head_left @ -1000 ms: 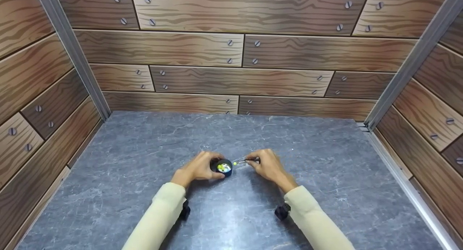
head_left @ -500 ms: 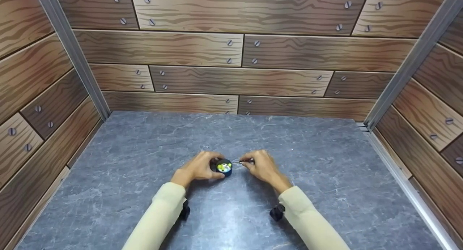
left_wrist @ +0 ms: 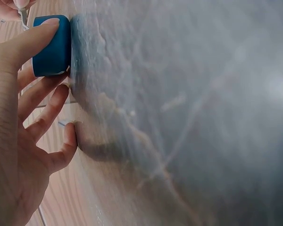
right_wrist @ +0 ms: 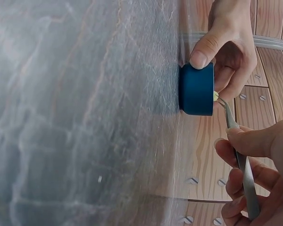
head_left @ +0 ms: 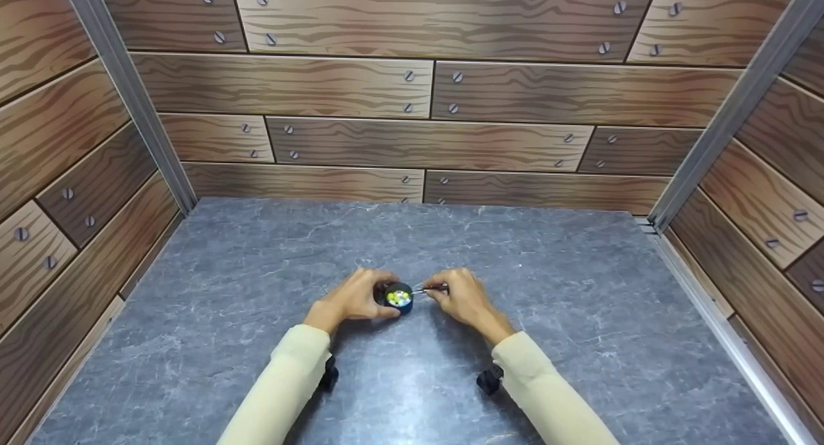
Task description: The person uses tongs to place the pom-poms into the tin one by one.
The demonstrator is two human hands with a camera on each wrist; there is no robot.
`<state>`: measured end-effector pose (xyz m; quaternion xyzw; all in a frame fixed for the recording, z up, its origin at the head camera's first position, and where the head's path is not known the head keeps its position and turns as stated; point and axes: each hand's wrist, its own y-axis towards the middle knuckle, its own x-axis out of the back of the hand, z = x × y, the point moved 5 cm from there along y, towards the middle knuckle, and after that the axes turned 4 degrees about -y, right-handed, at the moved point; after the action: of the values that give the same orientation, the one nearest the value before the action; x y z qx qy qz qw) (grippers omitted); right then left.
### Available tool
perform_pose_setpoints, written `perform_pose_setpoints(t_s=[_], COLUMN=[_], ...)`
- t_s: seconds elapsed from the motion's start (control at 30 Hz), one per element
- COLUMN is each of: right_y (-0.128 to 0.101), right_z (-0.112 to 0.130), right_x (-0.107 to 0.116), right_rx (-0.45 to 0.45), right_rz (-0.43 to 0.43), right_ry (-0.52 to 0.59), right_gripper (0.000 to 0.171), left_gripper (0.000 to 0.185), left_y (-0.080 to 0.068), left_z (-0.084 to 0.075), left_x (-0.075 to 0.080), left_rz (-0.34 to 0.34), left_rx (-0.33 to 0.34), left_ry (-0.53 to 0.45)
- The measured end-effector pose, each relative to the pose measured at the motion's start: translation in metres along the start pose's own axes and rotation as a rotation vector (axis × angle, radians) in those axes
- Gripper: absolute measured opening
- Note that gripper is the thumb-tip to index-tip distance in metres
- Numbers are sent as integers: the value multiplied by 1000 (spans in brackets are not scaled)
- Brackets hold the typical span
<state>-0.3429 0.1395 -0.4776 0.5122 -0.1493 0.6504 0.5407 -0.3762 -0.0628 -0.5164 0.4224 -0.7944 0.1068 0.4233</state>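
Our left hand (head_left: 353, 298) grips the small blue cup (head_left: 399, 297) of beads on the counter (head_left: 257, 316); our right hand (head_left: 465, 297) pinches tweezers (right_wrist: 243, 165) at its rim. Beads look light, slippery; pinch them mid-body.

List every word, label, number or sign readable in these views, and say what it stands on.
None can be read. The blue cup, the tweezers, the grey tabletop and the wood-print walls show no writing; the walls bear only printed screw heads.

Cup (head_left: 399, 297) on the tabletop (head_left: 257, 290) between both hands, left hand (head_left: 356, 297) beside it, tweezers (head_left: 430, 290) at its right rim.
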Motion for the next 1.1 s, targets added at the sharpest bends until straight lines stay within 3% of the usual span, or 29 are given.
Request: perform_pose_setpoints(t_s=[0.77, 1.1], right_y=[-4, -6], right_z=[-9, -18], right_x=[-2, 12], right_rx=[-18, -58], right_rz=[43, 21], right_ry=[15, 31], right_gripper=[17, 15], left_gripper=[57, 59], left_y=[1, 0], left_z=[2, 3], left_x=[-1, -1], left_rz=[17, 22], left_rx=[38, 48], left_ry=[-5, -8])
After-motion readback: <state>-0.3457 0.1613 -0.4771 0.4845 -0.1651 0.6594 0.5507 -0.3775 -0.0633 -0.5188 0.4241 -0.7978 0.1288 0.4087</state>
